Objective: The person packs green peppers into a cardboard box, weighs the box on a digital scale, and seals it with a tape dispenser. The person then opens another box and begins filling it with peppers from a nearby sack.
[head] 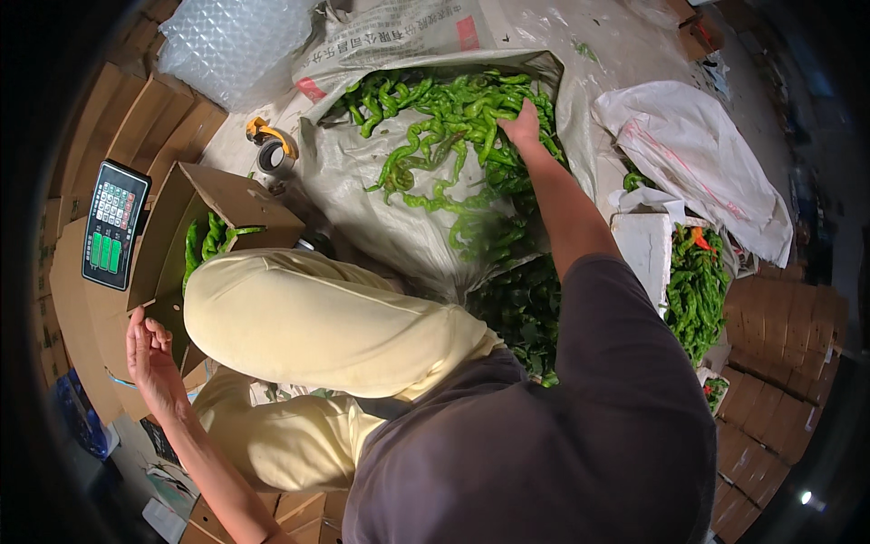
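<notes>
My right hand (522,124) reaches into a heap of twisted green chili peppers (469,102) lying on an open woven plastic sack (401,231). Its fingers are partly hidden among the peppers, so its grip cannot be made out. My left hand (149,347) is raised at the left beside an open cardboard box (234,197), fingers loosely curled and apart, with nothing in it. Several long green peppers (211,238) lie inside that box. Beyond the box stands a digital scale display (115,224) with green panels and a keypad.
A tape dispenser (273,149) lies behind the box, near bubble wrap (238,47). On the right are a white foam box (642,251), more green peppers (697,292) and a white sack (693,163). Stacked cardboard boxes (775,381) stand at both sides. Dark leafy greens (520,313) lie by my right side.
</notes>
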A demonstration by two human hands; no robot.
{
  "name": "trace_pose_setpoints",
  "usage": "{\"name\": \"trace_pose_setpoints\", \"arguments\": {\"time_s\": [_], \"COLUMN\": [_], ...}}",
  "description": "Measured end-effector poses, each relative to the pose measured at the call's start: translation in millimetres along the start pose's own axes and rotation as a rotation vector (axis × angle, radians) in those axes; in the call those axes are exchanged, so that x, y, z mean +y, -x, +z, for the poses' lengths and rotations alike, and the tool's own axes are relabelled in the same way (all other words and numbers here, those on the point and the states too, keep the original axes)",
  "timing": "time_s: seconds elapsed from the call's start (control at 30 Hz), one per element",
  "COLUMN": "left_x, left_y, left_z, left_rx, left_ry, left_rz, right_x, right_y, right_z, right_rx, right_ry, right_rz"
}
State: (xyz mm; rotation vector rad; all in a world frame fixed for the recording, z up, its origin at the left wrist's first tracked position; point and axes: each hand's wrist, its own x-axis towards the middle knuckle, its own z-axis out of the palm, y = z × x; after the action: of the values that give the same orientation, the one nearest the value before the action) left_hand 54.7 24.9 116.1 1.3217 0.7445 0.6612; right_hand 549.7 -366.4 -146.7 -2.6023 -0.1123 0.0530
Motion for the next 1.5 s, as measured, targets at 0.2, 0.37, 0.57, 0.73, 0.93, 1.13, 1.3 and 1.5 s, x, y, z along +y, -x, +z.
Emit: {"name": "trace_pose_setpoints", "arguments": {"time_s": [0.2, 0.37, 0.57, 0.73, 0.93, 1.13, 1.3, 1.5], "left_x": [3.0, 2.5, 8.0, 14.7, 37.7, 54.7, 77.9, 88.3], "left_y": [-5.2, -24.0, -39.7, -45.7, -41.3, -37.7, -42.0, -14.1], "left_z": [4.2, 25.9, 48.3, 74.1, 139.8, 164.7, 90.8, -54.7], "left_rx": [0.0, -0.083, -0.167, -0.243, -0.541, -0.565, -0.276, 0.153], "left_ry": [-0.051, -0.053, -0.081, -0.122, -0.229, 0.029, 0.221, 0.154], "left_rz": [-0.036, -0.03, -0.03, -0.06, -0.084, 0.152, 0.127, 0.177], "right_x": [-19.2, -4.7, -29.6, -71.5, -190.7, -338.8, -417.6, -457.9], "right_y": [-3.2, 14.7, 82.6, 98.5, 115.3, 152.9, 184.7, 199.8], "right_z": [-0.3, 8.3, -42.8, -106.4, -159.9, -144.7, -118.8, -68.8], "right_rx": [-0.232, 0.072, 0.063, 0.092, -0.223, -0.8, -1.176, -1.413], "right_ry": [0.161, -0.206, -0.777, -1.051, -1.427, -1.716, -1.427, -0.999], "right_rz": [0.112, -0.07, -0.131, -0.234, -0.443, -0.438, -0.601, -0.568]}}
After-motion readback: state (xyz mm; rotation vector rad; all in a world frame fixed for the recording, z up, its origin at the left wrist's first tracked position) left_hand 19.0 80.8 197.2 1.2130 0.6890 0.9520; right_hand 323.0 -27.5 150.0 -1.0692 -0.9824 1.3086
